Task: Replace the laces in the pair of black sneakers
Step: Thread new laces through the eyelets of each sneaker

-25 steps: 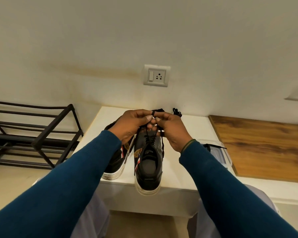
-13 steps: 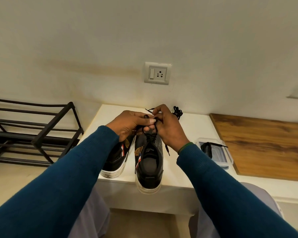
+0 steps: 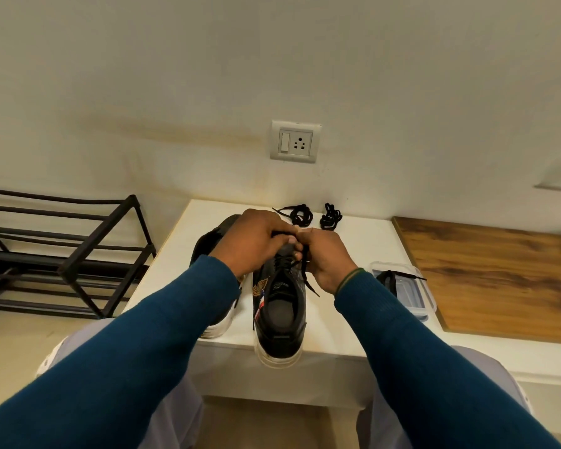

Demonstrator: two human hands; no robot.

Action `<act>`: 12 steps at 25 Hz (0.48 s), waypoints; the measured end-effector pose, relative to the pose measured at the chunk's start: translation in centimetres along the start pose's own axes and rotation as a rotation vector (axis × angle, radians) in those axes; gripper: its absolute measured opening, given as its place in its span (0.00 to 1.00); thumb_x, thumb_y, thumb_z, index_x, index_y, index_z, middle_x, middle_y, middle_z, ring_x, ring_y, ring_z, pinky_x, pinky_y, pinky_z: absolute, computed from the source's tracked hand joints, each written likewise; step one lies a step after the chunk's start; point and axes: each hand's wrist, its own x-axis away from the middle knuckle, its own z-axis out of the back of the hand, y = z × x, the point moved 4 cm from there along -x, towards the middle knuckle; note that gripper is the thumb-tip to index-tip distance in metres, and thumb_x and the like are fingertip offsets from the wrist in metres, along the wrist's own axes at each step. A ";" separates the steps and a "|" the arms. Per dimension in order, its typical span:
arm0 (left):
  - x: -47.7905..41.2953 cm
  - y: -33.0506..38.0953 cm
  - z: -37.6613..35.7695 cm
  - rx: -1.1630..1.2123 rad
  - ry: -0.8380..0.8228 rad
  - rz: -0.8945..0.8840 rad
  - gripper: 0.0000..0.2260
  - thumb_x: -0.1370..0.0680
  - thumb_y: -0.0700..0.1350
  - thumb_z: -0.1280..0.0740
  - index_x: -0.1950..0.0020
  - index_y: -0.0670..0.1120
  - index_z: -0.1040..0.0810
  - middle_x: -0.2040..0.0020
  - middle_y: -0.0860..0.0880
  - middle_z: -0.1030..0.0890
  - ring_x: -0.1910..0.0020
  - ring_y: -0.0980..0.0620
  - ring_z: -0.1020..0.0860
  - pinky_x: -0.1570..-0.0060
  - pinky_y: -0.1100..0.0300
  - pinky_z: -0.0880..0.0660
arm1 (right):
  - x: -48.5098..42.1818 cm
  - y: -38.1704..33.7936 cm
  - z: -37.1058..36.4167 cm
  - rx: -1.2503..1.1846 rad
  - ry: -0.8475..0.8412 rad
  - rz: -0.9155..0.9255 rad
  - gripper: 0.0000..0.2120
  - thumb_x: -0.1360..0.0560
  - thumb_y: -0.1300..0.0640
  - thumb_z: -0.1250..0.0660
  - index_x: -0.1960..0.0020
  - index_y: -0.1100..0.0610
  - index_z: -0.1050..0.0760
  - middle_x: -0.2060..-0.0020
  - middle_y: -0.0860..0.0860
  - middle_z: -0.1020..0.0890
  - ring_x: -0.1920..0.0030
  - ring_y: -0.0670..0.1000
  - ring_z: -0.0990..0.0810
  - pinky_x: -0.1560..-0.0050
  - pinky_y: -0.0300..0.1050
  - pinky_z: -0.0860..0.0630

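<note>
One black sneaker (image 3: 280, 306) stands upright on the counter (image 3: 370, 241), toe to the wall, its white-soled heel overhanging the near edge; there's a gold emblem and a striped tab on its side. Both hands meet over the front eyelets, the left hand (image 3: 256, 244) and right hand (image 3: 327, 257) pinching the threaded lace (image 3: 285, 262), whose loose end (image 3: 310, 285) trails down the sneaker's right side. The second sneaker (image 3: 208, 241) sits just beside it, mostly hidden under the sleeve. Two coiled black laces (image 3: 300, 215) (image 3: 331, 217) lie at the back.
</note>
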 end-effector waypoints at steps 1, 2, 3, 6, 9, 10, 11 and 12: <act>-0.2 0.4 -0.2 -0.266 -0.054 -0.089 0.11 0.19 0.46 0.34 0.39 0.50 0.17 0.48 0.51 0.17 0.47 0.54 0.23 0.47 0.61 0.28 | -0.2 0.1 0.1 0.041 -0.009 0.014 0.09 0.18 0.58 0.38 0.52 0.59 0.21 0.71 0.51 0.27 0.73 0.47 0.30 0.65 0.44 0.29; -0.5 0.3 -0.2 -0.426 -0.080 -0.117 0.11 0.18 0.47 0.37 0.38 0.51 0.18 0.47 0.51 0.18 0.45 0.52 0.25 0.48 0.58 0.29 | -0.2 -0.1 0.2 0.092 -0.031 0.044 0.09 0.18 0.58 0.39 0.49 0.58 0.21 0.70 0.51 0.27 0.72 0.47 0.30 0.64 0.45 0.29; -0.7 -0.2 -0.1 -0.488 -0.075 -0.102 0.11 0.17 0.48 0.39 0.40 0.51 0.18 0.47 0.51 0.19 0.45 0.51 0.26 0.48 0.55 0.28 | -0.1 -0.4 0.3 0.138 -0.063 0.082 0.08 0.18 0.59 0.39 0.45 0.58 0.21 0.69 0.51 0.25 0.71 0.47 0.29 0.64 0.45 0.29; -1.1 -2.7 -0.3 -0.069 -0.141 0.156 0.13 0.16 0.51 0.40 0.52 0.45 0.21 0.56 0.47 0.21 0.53 0.49 0.26 0.52 0.53 0.29 | 0.3 -1.3 0.5 0.257 -0.151 0.214 0.09 0.19 0.64 0.38 0.41 0.58 0.23 0.65 0.51 0.20 0.69 0.46 0.25 0.65 0.42 0.28; -0.5 -3.3 -1.4 0.704 -0.259 0.477 0.15 0.16 0.49 0.39 0.55 0.41 0.20 0.60 0.44 0.21 0.64 0.51 0.26 0.61 0.59 0.30 | 0.8 -1.5 0.2 0.291 -0.119 0.328 0.06 0.20 0.68 0.37 0.48 0.60 0.24 0.64 0.53 0.19 0.70 0.45 0.24 0.65 0.38 0.26; -0.5 -3.3 -1.6 0.790 -0.235 0.540 0.15 0.16 0.48 0.39 0.55 0.42 0.20 0.62 0.46 0.22 0.66 0.53 0.28 0.65 0.61 0.31 | 0.9 -1.4 0.0 0.311 -0.093 0.358 0.06 0.21 0.68 0.36 0.48 0.59 0.25 0.63 0.53 0.20 0.70 0.45 0.24 0.65 0.37 0.26; -0.5 -3.5 -1.9 0.811 -0.191 0.597 0.14 0.16 0.48 0.38 0.55 0.42 0.20 0.64 0.47 0.24 0.68 0.54 0.30 0.68 0.62 0.33 | 1.0 -1.5 -0.1 0.375 -0.065 0.399 0.07 0.21 0.68 0.36 0.48 0.58 0.25 0.61 0.52 0.20 0.69 0.45 0.24 0.64 0.36 0.26; -0.5 -3.6 -2.0 0.793 -0.149 0.647 0.13 0.16 0.48 0.38 0.55 0.41 0.20 0.65 0.48 0.26 0.69 0.54 0.31 0.69 0.62 0.34 | 1.2 -1.5 -0.2 0.488 -0.045 0.457 0.09 0.21 0.67 0.35 0.45 0.56 0.25 0.57 0.50 0.20 0.65 0.43 0.23 0.62 0.34 0.26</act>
